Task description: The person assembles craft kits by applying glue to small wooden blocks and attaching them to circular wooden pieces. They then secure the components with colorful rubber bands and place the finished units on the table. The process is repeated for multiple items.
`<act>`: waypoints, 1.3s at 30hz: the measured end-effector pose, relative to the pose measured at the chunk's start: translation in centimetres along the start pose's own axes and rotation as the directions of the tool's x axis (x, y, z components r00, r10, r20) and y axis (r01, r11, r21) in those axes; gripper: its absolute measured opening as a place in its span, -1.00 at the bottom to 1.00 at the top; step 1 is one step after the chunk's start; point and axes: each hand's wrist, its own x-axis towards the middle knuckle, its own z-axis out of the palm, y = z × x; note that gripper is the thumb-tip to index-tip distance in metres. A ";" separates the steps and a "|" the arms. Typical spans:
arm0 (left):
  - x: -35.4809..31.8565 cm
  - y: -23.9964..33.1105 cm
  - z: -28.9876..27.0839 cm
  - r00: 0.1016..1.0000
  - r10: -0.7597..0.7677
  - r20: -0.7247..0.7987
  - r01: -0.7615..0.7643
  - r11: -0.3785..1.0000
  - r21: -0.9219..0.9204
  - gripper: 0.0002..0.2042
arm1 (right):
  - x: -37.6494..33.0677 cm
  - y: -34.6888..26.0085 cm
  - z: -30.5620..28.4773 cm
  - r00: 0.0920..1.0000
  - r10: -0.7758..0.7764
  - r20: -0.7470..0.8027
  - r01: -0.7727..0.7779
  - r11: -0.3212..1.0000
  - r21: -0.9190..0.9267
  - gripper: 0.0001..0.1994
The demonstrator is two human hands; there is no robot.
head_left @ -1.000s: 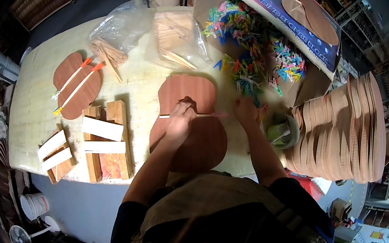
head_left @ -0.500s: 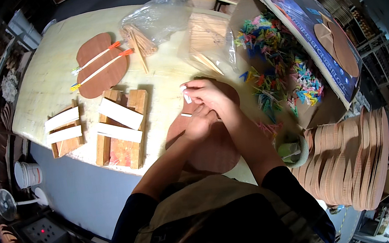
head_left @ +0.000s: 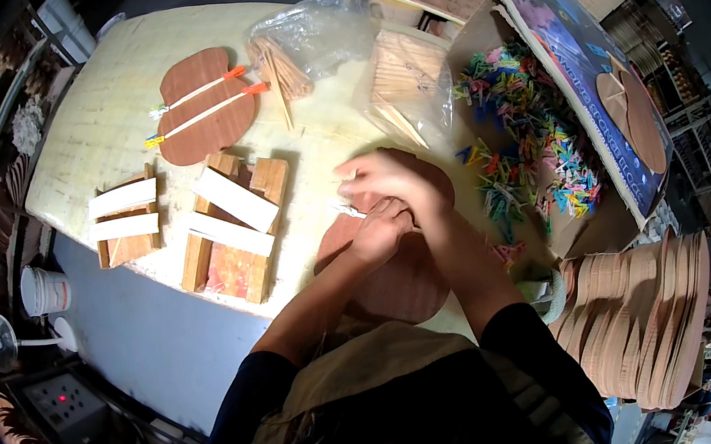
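A reddish-brown, guitar-shaped thin wooden board lies on the table in front of me. Over its middle, my left hand is closed with curled fingers; what they hold is hidden beneath them. A small white clip-like piece shows at the board's left edge, just beyond the left fingers. Above the left hand, my right hand is smeared by motion, and its grip cannot be made out. A second brown board lies farther left, bearing two pale strips with coloured clips at their ends.
Two wooden jigs with white strips across them stand at the left. Bagged wooden sticks lie at the back. A carton full of coloured clips stands right, above stacked boards.
My right hand has moved off the white clip it was holding; a white piece now shows at the board's left edge. The left hand stays on the board. The whole view has shifted slightly.
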 end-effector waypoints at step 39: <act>-23.3 -19.9 -38.0 -0.536 -0.744 -0.400 0.070 0.433 -0.899 -0.86 | -21.7 10.6 1.3 0.538 0.103 -0.837 -0.695 0.616 -0.371 -0.81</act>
